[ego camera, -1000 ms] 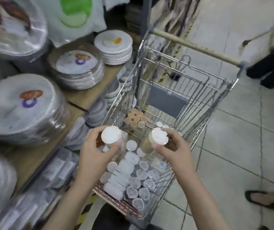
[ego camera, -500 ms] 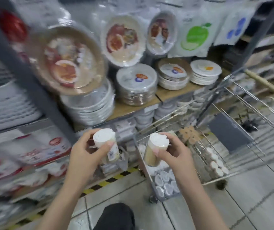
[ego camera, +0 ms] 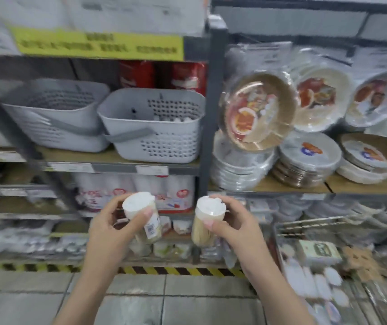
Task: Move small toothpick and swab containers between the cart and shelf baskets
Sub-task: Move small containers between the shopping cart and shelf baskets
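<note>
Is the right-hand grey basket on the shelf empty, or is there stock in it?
Not empty. Small white-topped items show above the far rim inside the grey basket; the blur hides what they are and how many.

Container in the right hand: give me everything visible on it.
The toothpick container is a small clear cylinder with a white lid, packed with tan sticks. It is held nearly upright, lid toward the camera, in front of the lower shelves. The right hand grips it: thumb on the near side below the lid, fingers wrapped behind. Nothing else touches it.
</note>
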The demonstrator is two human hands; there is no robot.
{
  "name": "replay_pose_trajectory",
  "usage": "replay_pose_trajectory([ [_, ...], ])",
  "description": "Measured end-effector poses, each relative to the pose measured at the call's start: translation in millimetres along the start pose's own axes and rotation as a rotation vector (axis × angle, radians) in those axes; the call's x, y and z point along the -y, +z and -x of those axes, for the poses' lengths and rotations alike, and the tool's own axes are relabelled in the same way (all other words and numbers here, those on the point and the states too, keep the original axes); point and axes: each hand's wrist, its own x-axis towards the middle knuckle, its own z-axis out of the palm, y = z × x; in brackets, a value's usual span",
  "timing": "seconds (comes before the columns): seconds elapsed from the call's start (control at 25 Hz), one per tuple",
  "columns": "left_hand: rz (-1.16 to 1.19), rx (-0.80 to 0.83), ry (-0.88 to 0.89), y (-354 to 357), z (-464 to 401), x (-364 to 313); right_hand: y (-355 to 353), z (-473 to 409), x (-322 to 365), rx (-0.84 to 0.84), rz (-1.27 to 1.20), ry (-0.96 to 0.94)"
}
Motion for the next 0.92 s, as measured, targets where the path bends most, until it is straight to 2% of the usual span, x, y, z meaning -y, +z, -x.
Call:
replay_pose_trajectory([
  [0.2, -0.010, -0.090, -0.001, -90.6, -54.7, -10.1, 93.4, -45.9, 7.9, 0.120, 0.023, -0.038],
  [0.36, -0.030, -0.013, 0.046, -122.9, -105.7, -14.0, 128.1, -77.3, 20.3, 0.094, 0.004, -0.069],
  [0.48, -0.057, 0.069, 0.093, -124.3, -139.7, -20.9, 131.2, -98.4, 33.2, 0.013, 0.026, -0.102],
  [0.64, -0.040, 0.127, 0.139, -108.9, -178.9, -33.2, 129.4, -126.5, 54.5, -0.010, 0.027, -0.168],
  [0.84, 0.020, 0.093, 0.178, -84.9, -227.4, -48.6, 110.5, -183.2, 78.6, -0.135, 0.008, -0.284],
  [0.92, 0.040, 0.072, 0.174, -76.7, -248.4, -54.8, 102.9, -207.3, 83.8, -0.135, 0.049, -0.316],
])
